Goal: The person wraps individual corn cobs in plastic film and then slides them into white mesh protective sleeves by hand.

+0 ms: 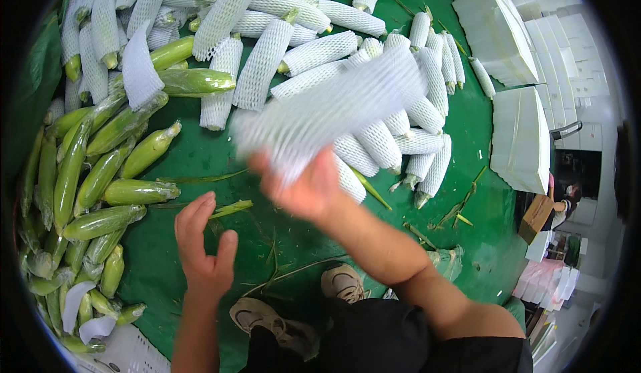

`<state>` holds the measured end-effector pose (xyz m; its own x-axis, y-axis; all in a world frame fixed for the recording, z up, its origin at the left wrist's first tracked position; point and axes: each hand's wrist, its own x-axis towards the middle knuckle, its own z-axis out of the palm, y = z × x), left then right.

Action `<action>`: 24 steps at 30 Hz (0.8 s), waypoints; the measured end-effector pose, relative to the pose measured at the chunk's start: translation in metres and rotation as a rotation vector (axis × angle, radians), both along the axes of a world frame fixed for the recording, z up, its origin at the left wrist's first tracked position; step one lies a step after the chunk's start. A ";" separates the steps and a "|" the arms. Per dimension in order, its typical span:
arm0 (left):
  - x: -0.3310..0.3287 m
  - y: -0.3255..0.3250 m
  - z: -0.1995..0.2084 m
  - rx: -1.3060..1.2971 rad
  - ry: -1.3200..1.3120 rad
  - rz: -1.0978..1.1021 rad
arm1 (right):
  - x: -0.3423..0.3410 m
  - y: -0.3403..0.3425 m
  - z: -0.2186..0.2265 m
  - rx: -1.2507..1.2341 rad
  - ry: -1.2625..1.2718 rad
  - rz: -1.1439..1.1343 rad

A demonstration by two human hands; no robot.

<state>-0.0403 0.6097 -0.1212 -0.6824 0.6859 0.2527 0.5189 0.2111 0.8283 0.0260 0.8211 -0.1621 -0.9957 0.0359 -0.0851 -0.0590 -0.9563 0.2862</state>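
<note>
My right hand (300, 185) is closed around the near end of a white foam net sleeve (340, 109). The sleeve is blurred by motion, and whether an ear of corn is inside cannot be told. It hangs above a heap of corn ears in foam nets (377, 145). Lower and to the left, my left hand (205, 245) is open with its fingers apart, holding nothing. Nearest to it are film-wrapped green corn ears (105, 222), piled along the left side. A loose foam sleeve (140, 73) lies over the top of that pile.
Green sheeting (467, 246) covers the floor, with scattered husk strips (465, 199). White foam boxes (521, 139) stand along the right. Further off, a person holds a cardboard box (536, 217). A white crate (127, 351) sits at lower left, and my shoes (267, 316) are below.
</note>
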 end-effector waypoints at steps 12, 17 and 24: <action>-0.015 -0.118 -0.138 -0.754 0.380 0.055 | 0.021 -0.081 -0.057 1.264 -0.365 0.520; -0.017 -0.137 -0.149 -0.689 0.389 0.007 | -0.028 -0.029 -0.044 1.727 -0.367 0.252; -0.014 -0.142 -0.155 -0.615 0.425 0.047 | -0.123 0.039 0.015 2.157 -0.453 0.000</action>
<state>-0.0544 0.4680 -0.2760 -0.6437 0.7609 0.0819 0.7469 0.6013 0.2838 -0.0974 0.8598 -0.1467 -0.9260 0.3673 -0.0867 0.2042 0.2942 -0.9337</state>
